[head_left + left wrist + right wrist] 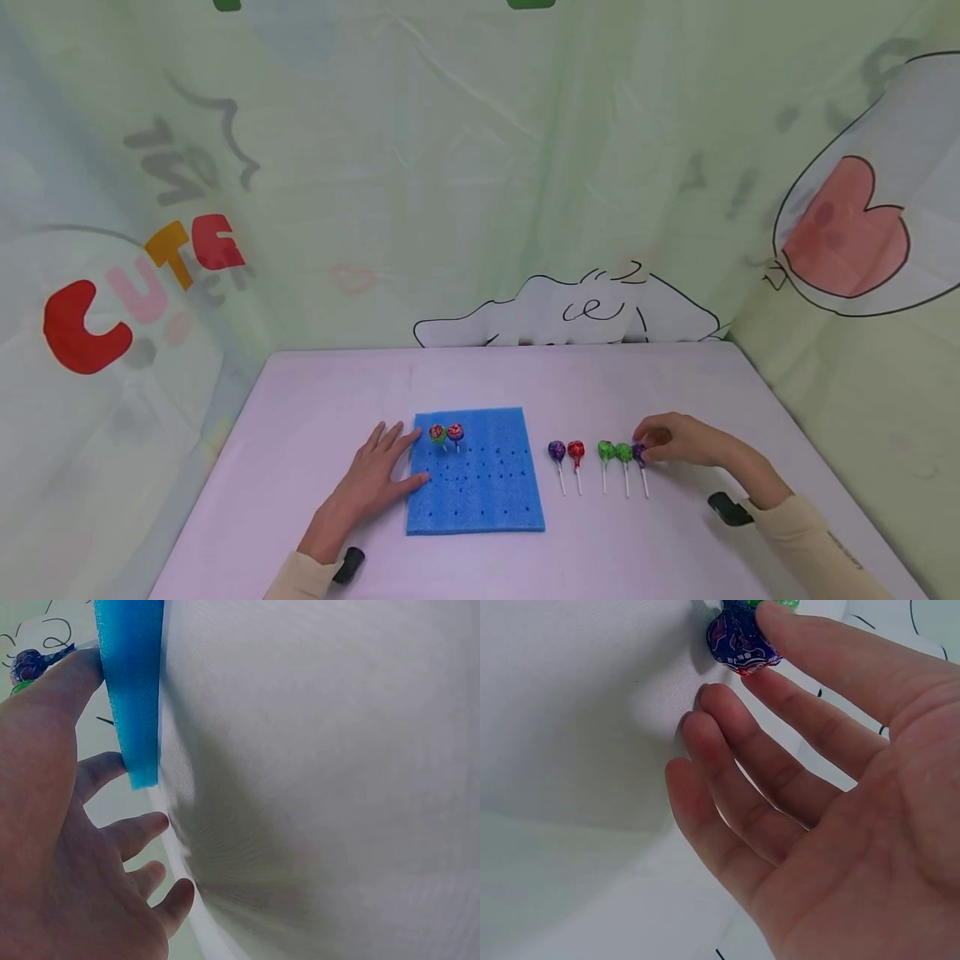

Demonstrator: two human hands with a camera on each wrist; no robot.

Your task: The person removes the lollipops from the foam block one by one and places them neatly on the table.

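My left hand (372, 479) lies spread at the left edge of a blue foam board (480, 521), thumb and index finger touching it. Two wrapped lollipops stand in the board's upper left: a green-and-red one (438, 433) and a purple-and-red one (455, 432). To the right, my right hand (681, 439) pinches the wrapped head of a purple lollipop (739, 637) between thumb and index finger; its other fingers are loosely bent. That lollipop's white stick (645, 483) points toward me on the table. Beside it lie two green lollipops (623, 452), (606, 451).
A red lollipop (576, 451) and another purple lollipop (557, 451) lie between the board and the green ones. Rows of small holes mark the board. The pale table (337, 383) is enclosed by printed curtains (465, 167) at the back and sides.
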